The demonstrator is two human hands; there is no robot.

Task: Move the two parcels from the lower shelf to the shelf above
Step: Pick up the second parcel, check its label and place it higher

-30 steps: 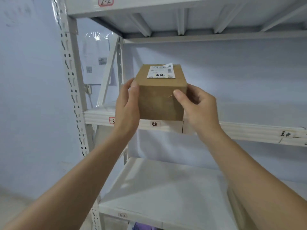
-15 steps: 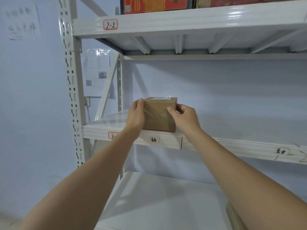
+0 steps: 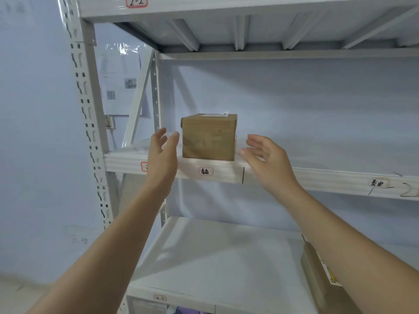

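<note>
A small brown cardboard parcel (image 3: 208,137) with a white label on top stands on the upper white shelf (image 3: 317,180), near its front edge. My left hand (image 3: 162,152) is open just left of it, not touching. My right hand (image 3: 265,155) is open just right of it, fingers spread, also apart from the box. A second brown parcel (image 3: 317,275) lies on the lower shelf (image 3: 215,257) at the right, mostly hidden behind my right forearm.
A perforated white upright post (image 3: 88,123) frames the rack on the left. Another shelf (image 3: 226,10) runs overhead. Papers in a plastic sleeve (image 3: 120,82) hang on the wall behind the rack. Handwritten tags mark the shelf fronts.
The parcel went from held in the air to resting on the upper shelf. Both hands have let go of it and drawn apart and slightly back.
</note>
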